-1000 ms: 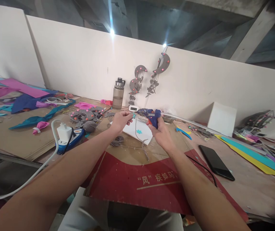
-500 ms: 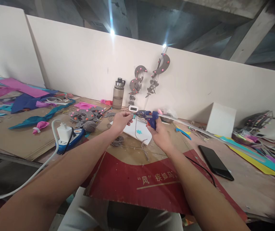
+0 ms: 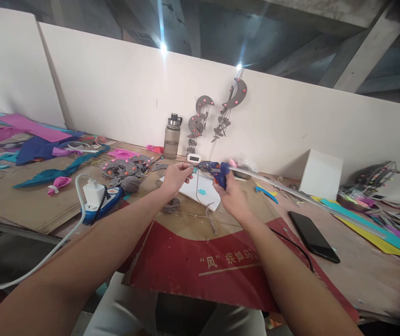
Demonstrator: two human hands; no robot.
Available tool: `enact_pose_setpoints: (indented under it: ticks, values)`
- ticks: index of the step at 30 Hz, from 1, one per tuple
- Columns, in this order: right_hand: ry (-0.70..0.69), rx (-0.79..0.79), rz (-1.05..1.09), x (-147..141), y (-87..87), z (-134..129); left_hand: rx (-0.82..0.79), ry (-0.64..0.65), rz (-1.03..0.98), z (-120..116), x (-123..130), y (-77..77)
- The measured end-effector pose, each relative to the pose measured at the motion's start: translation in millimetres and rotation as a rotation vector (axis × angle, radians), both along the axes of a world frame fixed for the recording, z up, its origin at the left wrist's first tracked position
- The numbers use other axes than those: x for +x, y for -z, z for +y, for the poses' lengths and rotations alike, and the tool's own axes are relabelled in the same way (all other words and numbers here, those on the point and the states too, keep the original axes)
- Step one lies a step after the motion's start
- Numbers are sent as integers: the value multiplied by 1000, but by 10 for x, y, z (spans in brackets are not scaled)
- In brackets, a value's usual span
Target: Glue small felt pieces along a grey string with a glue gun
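Observation:
My right hand [image 3: 233, 196] is wrapped around a blue hot glue gun [image 3: 221, 173], with a long clear glue stick [image 3: 270, 178] running out of its back to the right. Its nozzle points left and meets the fingertips of my left hand [image 3: 178, 178], which are pinched together. From that pinch hangs a strand of grey yarn [image 3: 197, 184], with a small teal bit [image 3: 195, 170] at its top. Below lies a white board [image 3: 189, 190] bearing a teal flower-shaped cutout [image 3: 202, 192]. A loose bundle of grey yarn [image 3: 170, 206] rests beside the board.
Red-and-brown cardboard [image 3: 186, 261] covers the table in front of me. A phone [image 3: 313, 235] lies right, a power strip [image 3: 104, 205] with a white plug left. Behind stand a water bottle [image 3: 172, 137] and a small digital display [image 3: 194, 158]. Grey moon-shaped hangings [image 3: 237, 95] hang on the partition.
Both hands stay nearly in place, the glue gun still at the left fingertips. The glue stick's far end has dipped slightly.

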State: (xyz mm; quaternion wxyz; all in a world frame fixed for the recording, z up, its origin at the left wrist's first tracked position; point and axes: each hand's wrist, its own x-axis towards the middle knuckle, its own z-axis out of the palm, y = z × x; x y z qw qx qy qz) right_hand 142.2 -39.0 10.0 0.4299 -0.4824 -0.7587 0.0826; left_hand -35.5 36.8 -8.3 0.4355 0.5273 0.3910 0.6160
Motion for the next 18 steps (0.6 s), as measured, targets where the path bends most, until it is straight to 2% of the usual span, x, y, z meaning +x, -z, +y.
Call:
enact_pose_setpoints:
  ticks: [18]
  values:
    - [49, 4, -32, -14, 4, -7, 9, 4, 2, 27, -4, 32]
